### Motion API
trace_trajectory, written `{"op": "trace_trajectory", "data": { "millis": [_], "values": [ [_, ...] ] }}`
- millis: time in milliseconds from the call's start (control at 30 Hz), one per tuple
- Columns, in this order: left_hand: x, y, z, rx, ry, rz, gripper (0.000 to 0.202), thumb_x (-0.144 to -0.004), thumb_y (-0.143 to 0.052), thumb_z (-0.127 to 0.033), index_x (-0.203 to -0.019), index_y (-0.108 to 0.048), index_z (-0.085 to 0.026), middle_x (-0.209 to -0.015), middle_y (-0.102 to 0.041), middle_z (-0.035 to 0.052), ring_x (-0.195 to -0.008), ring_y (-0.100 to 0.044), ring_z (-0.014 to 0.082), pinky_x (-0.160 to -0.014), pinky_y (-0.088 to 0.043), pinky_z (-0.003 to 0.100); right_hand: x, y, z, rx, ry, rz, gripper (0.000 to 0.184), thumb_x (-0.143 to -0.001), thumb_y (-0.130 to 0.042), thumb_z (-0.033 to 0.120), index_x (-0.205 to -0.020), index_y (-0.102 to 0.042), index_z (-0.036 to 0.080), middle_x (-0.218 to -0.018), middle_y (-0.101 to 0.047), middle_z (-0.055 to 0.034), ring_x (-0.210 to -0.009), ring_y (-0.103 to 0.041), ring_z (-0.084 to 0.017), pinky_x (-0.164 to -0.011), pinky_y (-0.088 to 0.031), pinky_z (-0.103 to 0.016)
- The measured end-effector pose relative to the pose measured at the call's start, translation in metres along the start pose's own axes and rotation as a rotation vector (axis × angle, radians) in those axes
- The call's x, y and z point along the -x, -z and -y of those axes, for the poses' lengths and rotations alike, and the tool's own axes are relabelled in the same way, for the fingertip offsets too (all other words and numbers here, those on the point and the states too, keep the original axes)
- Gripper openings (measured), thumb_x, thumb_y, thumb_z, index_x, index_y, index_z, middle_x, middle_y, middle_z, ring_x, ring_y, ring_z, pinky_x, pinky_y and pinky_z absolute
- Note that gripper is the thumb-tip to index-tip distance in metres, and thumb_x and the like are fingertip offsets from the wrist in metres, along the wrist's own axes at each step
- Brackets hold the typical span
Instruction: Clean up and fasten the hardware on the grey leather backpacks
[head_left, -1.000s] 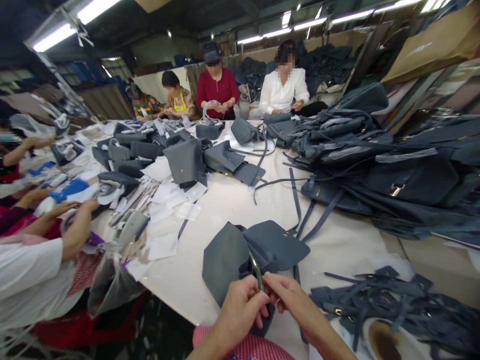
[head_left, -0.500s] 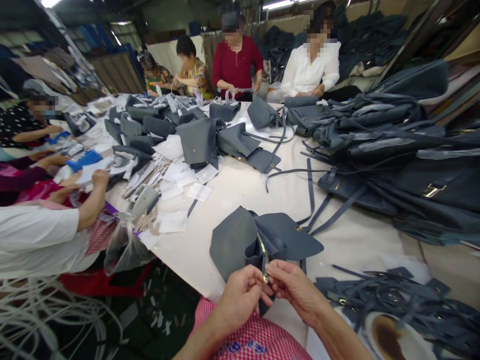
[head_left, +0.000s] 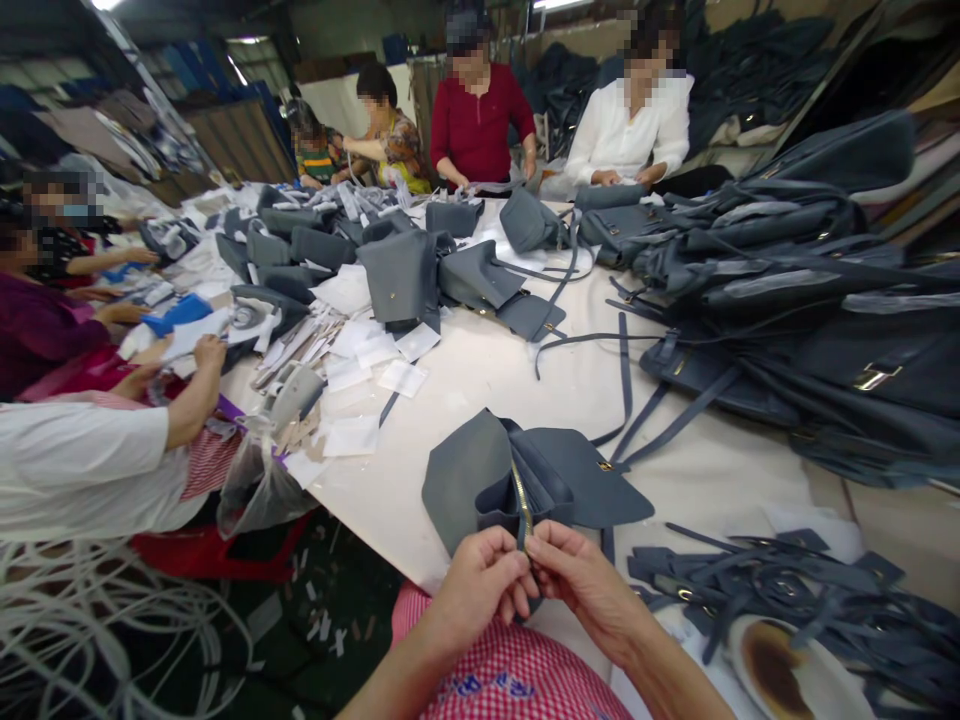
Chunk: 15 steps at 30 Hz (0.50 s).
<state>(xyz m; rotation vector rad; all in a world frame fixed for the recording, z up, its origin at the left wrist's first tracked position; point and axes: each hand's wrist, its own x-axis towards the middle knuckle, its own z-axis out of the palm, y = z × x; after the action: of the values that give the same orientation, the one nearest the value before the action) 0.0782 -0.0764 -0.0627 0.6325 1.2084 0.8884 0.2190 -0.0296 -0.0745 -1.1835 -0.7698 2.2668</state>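
- Pinching, head view: left hand [head_left: 480,585] and right hand [head_left: 589,580] are both closed narrow on the near end of the gold zipper [head_left: 520,500]. Fingertips meet there; the pull itself is hidden.
- Zipper belongs to a slate-blue handbag [head_left: 461,475] at the near edge of the table [head_left: 480,385]. Its flap [head_left: 592,485] is thrown open to the right, and part of the bag overhangs toward the lap.
- Risk, my read: only the zipper end is gripped and the bag sits on the edge. A hard tug could drag it off the table or snag lining in the teeth.
- Risk: cup of brown liquid [head_left: 772,680] just beside the right forearm. An elbow swing could tip it onto the loose straps [head_left: 787,590] around it.
- Around: big stack of finished bags [head_left: 787,270] to the right, well apart; paper slips [head_left: 375,365] and more bags [head_left: 397,275] mid-table.
- Co-worker's arm [head_left: 187,400] at left, near but not touching; clear plastic bag [head_left: 259,485] hangs off the table edge. Nothing sits between the hands and the handbag.
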Motion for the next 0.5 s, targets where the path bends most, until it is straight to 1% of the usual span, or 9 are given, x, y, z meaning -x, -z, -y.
{"op": "trace_trajectory", "data": {
  "millis": [100,200,300,400,500],
  "values": [
    [0.004,0.001,0.001,0.027,0.0,0.007,0.026,-0.075,-0.061,-0.039,-0.072,-0.052,-0.016,-0.057,-0.061,-0.0016,-0.037,-0.047,0.0044,-0.037,-0.033,0.016,0.001,0.0,-0.005,-0.077,-0.018,0.039,0.041,-0.063,-0.083,0.045,-0.059,-0.053,0.018,-0.051,-0.051,0.0067,-0.048,-0.044,-0.007,-0.05,-0.033,-0.02],
    [0.007,0.001,0.001,0.029,-0.018,0.007,0.029,-0.076,-0.063,-0.042,-0.072,-0.052,-0.016,-0.056,-0.06,-0.0019,-0.038,-0.047,0.0049,-0.037,-0.035,0.016,0.001,-0.001,-0.007,-0.102,-0.027,0.055,0.043,-0.06,-0.085,0.045,-0.058,-0.052,0.017,-0.051,-0.05,0.0067,-0.048,-0.046,-0.007,-0.05,-0.036,-0.02],
    [0.009,0.0,0.002,0.028,-0.032,0.005,0.026,-0.074,-0.065,-0.039,-0.074,-0.052,-0.016,-0.055,-0.06,-0.0028,-0.037,-0.047,0.0053,-0.038,-0.036,0.017,0.001,-0.003,-0.006,-0.11,-0.03,0.06,0.043,-0.06,-0.086,0.045,-0.06,-0.053,0.016,-0.052,-0.051,0.0063,-0.048,-0.048,-0.006,-0.051,-0.038,-0.019],
    [0.011,0.0,0.005,0.015,-0.037,-0.026,0.022,-0.073,-0.064,-0.033,-0.076,-0.05,-0.017,-0.054,-0.06,-0.0032,-0.037,-0.049,0.0067,-0.039,-0.04,0.018,0.002,-0.004,-0.006,-0.123,-0.034,0.071,0.042,-0.061,-0.085,0.046,-0.062,-0.055,0.016,-0.054,-0.052,0.0059,-0.05,-0.05,-0.007,-0.052,-0.041,-0.019],
    [0.013,-0.001,0.007,-0.052,-0.048,-0.088,0.016,-0.074,-0.06,-0.03,-0.075,-0.051,-0.017,-0.053,-0.06,-0.0033,-0.038,-0.051,0.0079,-0.039,-0.042,0.018,0.004,-0.004,-0.007,-0.129,-0.039,0.08,0.038,-0.066,-0.083,0.043,-0.064,-0.057,0.016,-0.056,-0.054,0.005,-0.052,-0.05,-0.006,-0.052,-0.042,-0.018]
  ]
}}
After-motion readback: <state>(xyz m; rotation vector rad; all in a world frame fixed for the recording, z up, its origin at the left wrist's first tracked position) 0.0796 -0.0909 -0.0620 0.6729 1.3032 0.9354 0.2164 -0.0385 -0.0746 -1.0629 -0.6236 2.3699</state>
